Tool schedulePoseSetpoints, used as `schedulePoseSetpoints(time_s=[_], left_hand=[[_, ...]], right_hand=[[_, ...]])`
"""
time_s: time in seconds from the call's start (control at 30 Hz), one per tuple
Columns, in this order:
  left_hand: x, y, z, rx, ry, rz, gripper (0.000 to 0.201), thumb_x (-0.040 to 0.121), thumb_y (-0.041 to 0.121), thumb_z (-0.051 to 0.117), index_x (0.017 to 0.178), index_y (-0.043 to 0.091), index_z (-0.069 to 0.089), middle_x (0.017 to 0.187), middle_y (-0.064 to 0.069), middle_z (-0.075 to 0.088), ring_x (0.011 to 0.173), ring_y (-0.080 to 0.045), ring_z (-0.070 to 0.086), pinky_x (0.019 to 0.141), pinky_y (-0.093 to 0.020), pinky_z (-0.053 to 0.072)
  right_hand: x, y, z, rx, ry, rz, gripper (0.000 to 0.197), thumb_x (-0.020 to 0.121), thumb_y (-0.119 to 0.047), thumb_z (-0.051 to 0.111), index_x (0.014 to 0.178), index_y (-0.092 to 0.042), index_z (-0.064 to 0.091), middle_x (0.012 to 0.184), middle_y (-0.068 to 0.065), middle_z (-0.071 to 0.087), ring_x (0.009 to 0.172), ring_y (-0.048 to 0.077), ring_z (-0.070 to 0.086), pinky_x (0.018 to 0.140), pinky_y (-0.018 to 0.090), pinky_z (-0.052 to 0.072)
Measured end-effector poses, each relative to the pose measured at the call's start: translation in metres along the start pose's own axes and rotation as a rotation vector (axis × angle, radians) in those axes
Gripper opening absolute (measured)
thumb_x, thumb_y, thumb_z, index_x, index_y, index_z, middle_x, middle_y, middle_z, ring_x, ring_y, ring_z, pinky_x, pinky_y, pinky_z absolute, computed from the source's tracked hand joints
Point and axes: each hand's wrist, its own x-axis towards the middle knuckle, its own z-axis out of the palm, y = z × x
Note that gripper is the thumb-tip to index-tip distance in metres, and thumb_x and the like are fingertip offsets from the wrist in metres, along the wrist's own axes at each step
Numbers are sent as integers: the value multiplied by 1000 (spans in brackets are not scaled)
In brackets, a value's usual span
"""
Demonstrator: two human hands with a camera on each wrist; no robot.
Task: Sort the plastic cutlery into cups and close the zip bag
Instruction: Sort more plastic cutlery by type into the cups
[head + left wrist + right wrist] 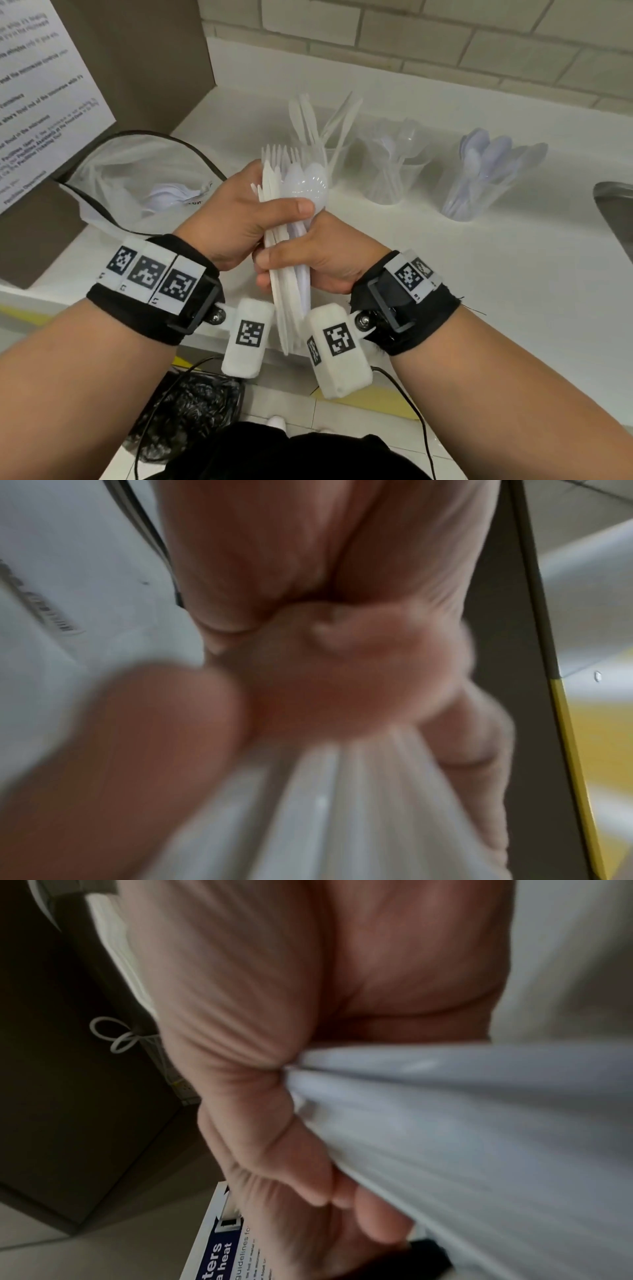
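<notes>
Bundle of white plastic cutlery (289,219), forks, knives and spoons mixed: held upright above the near edge of the white counter (479,260), fork tines and spoon bowls uppermost, handles hanging below the hands.
Left hand (236,219): fingers curled round the upper part of the bundle, thumb laid across its front.
Right hand (318,260): closed round the handles just below the left hand, the two hands touching; its wrist view shows white handles pinched in the curled fingers (308,1185).
Clear zip bag with black rim (130,178): on the counter at left, mouth open, white cutlery lying inside.
Clear plastic cup of white knives (318,137): directly behind the bundle, partly hidden by it.
Clear plastic cup of clear spoons (394,171): to the right of the knife cup.
Clear plastic cup of white spoons (479,178): furthest right, leaning.
Metal sink rim (613,205): at the right edge.
Printed paper notice (37,85): on the brown panel at left.
</notes>
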Motion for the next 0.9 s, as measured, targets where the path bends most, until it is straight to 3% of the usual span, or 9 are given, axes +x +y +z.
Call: schedulePoseSetpoints(time_s=[0.1,0.17,0.23,0.37,0.47,0.57,0.77,0.83,0.9], left_hand=[[5,0,3,51,38,7,74,60,28,83,125,14,49,116,-18,66,105,-34,67,91,-49,53],[7,2,4,-13,-3,-4,84,61,47,84,129,15,47,105,-7,68,85,-24,68,73,-33,56],[10,0,3,-226,1,-95,90,74,69,59,139,10,41,101,-6,63,74,-18,61,65,-30,54],[9,-20,5,-524,-23,-429,87,89,72,19,139,5,44,126,-21,54,114,-36,56,95,-49,45],[6,-21,16,-706,-78,-443,60,97,52,28,135,12,53,132,-16,57,124,-35,53,107,-54,39],[8,-19,20,-834,-18,-390,43,91,28,39,126,14,59,124,-10,67,110,-25,66,88,-43,55],[5,-16,14,-529,-133,-264,56,92,66,28,123,35,63,112,4,60,95,-18,56,89,-39,40],[3,-7,7,-399,-217,-144,55,82,67,49,114,27,69,96,1,66,74,-17,56,83,-37,41],[1,2,2,-222,-285,-90,51,68,57,75,103,19,73,89,-15,71,72,-38,62,79,-52,44]], right_hand=[[1,-3,2,-94,119,0,19,80,17,57,89,1,60,63,9,60,56,17,63,58,30,58],[2,-13,-3,-116,256,-102,16,78,15,57,87,2,61,60,8,59,54,17,60,56,30,57],[5,-26,-9,-77,393,-298,12,77,9,59,81,-2,60,61,5,59,55,18,58,58,30,53],[10,-39,-10,-11,495,-548,13,76,1,61,83,-9,57,65,2,56,60,23,58,63,35,52],[11,-27,-4,-180,530,-485,21,76,1,68,84,-19,64,75,-2,64,76,21,65,75,39,57],[13,-13,0,-231,551,-429,24,73,2,72,79,-21,67,72,-3,67,73,14,66,74,34,58],[16,-12,-7,-39,477,-353,12,75,-1,62,75,-12,59,55,5,56,54,23,56,53,31,48],[15,-10,-8,8,319,-321,10,74,3,57,72,-7,58,52,5,55,50,23,53,54,31,46],[11,-7,-4,-26,120,-242,12,73,7,53,67,-3,56,49,7,54,47,22,52,53,31,47]])
